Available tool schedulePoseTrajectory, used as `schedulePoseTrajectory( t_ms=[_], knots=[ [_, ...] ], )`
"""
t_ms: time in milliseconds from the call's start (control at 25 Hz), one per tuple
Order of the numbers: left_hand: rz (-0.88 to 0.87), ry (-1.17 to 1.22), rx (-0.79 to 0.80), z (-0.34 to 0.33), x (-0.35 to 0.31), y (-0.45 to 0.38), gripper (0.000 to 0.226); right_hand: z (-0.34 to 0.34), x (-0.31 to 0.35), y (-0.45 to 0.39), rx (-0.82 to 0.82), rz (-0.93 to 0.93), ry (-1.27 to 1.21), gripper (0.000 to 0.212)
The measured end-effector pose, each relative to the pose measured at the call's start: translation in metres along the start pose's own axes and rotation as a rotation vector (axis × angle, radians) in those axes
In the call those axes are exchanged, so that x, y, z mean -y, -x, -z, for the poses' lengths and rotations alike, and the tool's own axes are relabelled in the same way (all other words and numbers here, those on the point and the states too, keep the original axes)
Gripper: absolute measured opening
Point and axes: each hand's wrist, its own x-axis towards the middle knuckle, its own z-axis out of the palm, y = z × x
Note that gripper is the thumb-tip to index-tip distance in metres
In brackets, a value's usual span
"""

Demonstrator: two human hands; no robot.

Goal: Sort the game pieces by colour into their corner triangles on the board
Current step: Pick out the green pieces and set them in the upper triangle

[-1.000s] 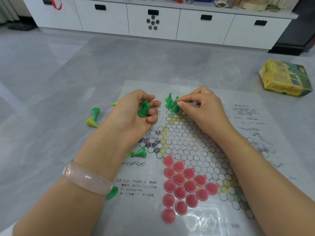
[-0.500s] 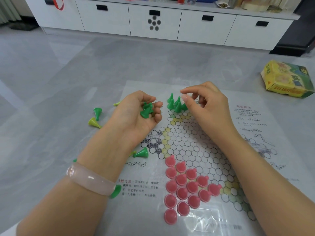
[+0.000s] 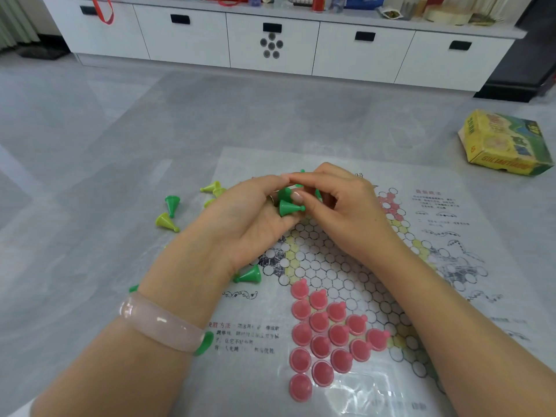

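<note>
Holding a few green pieces (image 3: 289,207) in its curled fingers, the left hand (image 3: 249,218) rests palm-up over the paper board (image 3: 346,266), toward the 12 o'clock end of the star. One green piece lies on its side in that hand, with its tip pointing to 3 o'clock. The right hand (image 3: 340,206) meets the left one there — its thumb and first finger are bent in and reach to the green pieces, but whether they pinch one cannot be told, since the fingers hide it. A green tip (image 3: 302,171) peeks out just past the right hand at 12 o'clock.

The pink pieces (image 3: 328,335) stand close together in the corner triangle at 6 o'clock, all on the board. One more green piece (image 3: 249,276) lies on its side at the board's 9 o'clock edge, just under the left wrist. Out on the grey floor (image 3: 90,176) at about 10 o'clock lie a green piece (image 3: 172,204) and a yellow-green piece (image 3: 166,221), near each other. A few more yellow-green pieces (image 3: 214,188) sit just beside the left hand's knuckles.

A pale pink bangle (image 3: 159,325) goes round the left wrist. A yellow game box (image 3: 505,142) sits on the floor at 2 o'clock, well apart from the board — and a long white cabinet (image 3: 301,46) runs along the far wall at 12 o'clock.
</note>
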Motion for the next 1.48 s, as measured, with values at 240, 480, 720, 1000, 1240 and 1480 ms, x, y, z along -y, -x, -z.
schedulePoseTrajectory(
  t_ms=[240, 480, 720, 1000, 1240, 1480],
  knots=[
    [0.084, 0.067, 0.038, -0.004, -0.003, 0.006, 0.038, 0.0, 0.001, 0.001, 0.01, 0.042, 0.0, 0.024],
    [0.074, 0.149, -0.015, -0.004, 0.0, 0.003, 0.044, -0.002, 0.005, 0.002, 0.035, 0.08, 0.039, 0.017],
    [-0.332, -1.048, -0.345, 0.0, 0.002, 0.004, 0.011, 0.011, 0.007, 0.003, -0.348, -0.177, -0.143, 0.012],
    [-0.318, -1.927, 0.213, 0.001, 0.006, 0.012, 0.034, 0.013, 0.0, 0.0, -0.469, -0.32, -0.204, 0.014],
    [-0.576, -1.764, -0.214, 0.005, -0.003, 0.008, 0.023, 0.008, -0.006, 0.0, -0.256, -0.229, 0.043, 0.007],
    [-0.503, -1.692, -0.544, 0.011, -0.004, 0.005, 0.015, 0.001, -0.009, 0.0, -0.046, -0.144, 0.26, 0.008]
  ],
)
